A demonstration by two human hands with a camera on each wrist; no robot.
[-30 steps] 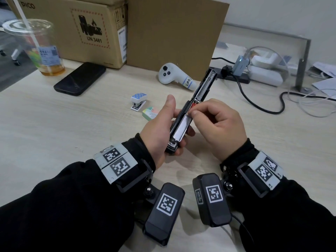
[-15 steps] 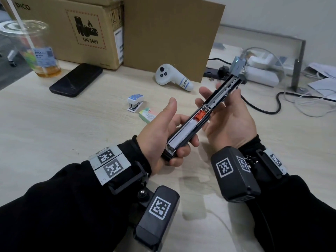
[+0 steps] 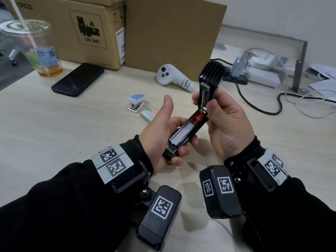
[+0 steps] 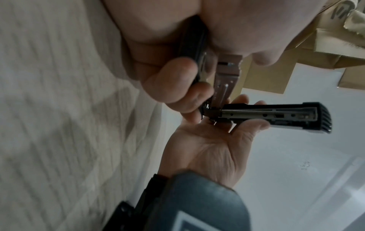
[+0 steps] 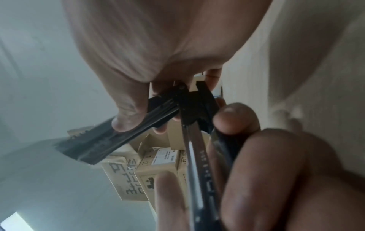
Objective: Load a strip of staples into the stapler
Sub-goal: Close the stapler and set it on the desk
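- The black metal stapler (image 3: 183, 137) lay above the counter in my left grip (image 3: 160, 139), curled round its base.
- A silvery staple strip (image 3: 182, 132) already sat in its channel.
- My right grip (image 3: 223, 124) pinched the raised black lid (image 3: 211, 79); only closing remained, I judged.

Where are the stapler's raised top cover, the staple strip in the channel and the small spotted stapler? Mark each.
top cover (image 3: 212, 72): head view, on its ribbed black end.
staple strip (image 3: 184, 131): head view, mid-length on the silver strip.
small spotted stapler (image 3: 136, 99): head view, on its dotted blue top.
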